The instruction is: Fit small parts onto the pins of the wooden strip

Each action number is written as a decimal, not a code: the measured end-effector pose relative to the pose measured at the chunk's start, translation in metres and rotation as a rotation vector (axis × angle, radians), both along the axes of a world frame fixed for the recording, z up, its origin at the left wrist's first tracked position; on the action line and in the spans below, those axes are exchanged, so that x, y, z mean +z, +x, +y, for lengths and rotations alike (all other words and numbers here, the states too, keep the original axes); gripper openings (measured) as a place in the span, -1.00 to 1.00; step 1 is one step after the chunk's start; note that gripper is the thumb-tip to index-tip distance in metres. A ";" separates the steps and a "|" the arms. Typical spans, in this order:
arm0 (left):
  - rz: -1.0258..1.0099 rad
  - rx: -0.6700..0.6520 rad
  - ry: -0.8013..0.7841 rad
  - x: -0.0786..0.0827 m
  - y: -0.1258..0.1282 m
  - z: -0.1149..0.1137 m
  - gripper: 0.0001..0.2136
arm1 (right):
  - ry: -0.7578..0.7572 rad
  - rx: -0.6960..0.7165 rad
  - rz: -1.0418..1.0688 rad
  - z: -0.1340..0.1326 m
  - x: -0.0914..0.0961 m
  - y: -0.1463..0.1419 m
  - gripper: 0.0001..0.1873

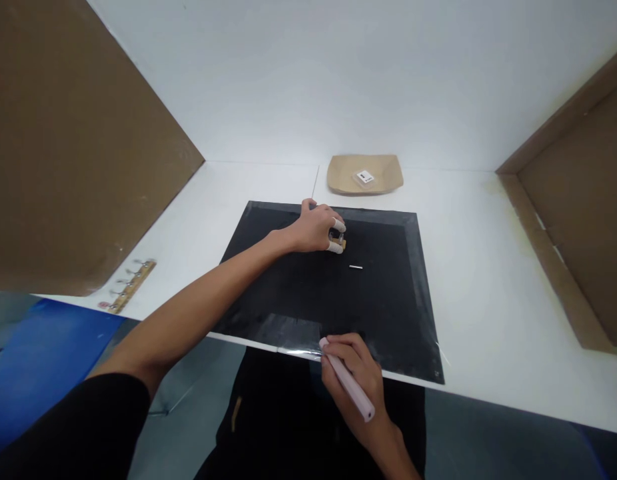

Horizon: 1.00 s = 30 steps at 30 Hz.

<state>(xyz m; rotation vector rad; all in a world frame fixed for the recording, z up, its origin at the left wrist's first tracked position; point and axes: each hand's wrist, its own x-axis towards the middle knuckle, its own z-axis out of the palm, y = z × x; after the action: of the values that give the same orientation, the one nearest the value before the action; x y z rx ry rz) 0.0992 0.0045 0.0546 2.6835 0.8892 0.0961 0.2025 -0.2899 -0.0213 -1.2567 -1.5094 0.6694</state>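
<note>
My left hand [316,227] reaches over the black mat [298,293], with pale finger covers on its thumb and one finger. They are closed around a small wooden piece with metal parts [342,243], largely hidden by the fingers. My right hand [358,373], at the table's front edge, is wrapped round a pink pen-shaped tool [349,383], whose one end points toward the mat and the other toward me. Between the two hands, a small silver rod [356,267] lies on the mat.
Behind the mat stands a cardboard tray [346,175] with a small clear case and white label [364,177] inside. A wooden strip with several metal hooks [133,287] lies at the table's left front. Brown panels [78,133] flank the white table, and a white wall closes the back.
</note>
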 end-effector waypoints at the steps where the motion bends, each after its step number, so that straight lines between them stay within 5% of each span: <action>1: 0.000 -0.001 -0.001 0.000 0.000 0.000 -0.70 | 0.001 0.000 0.000 0.000 0.000 0.000 -0.75; 30: 0.040 0.042 -0.008 0.009 0.004 -0.008 -0.72 | 0.013 -0.004 -0.006 0.002 0.006 0.000 -0.77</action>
<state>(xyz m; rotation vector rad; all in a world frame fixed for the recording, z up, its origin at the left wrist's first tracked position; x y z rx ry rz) 0.1032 -0.0032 0.0639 2.6691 0.9559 0.0484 0.2025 -0.2878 -0.0157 -1.2525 -1.5132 0.6530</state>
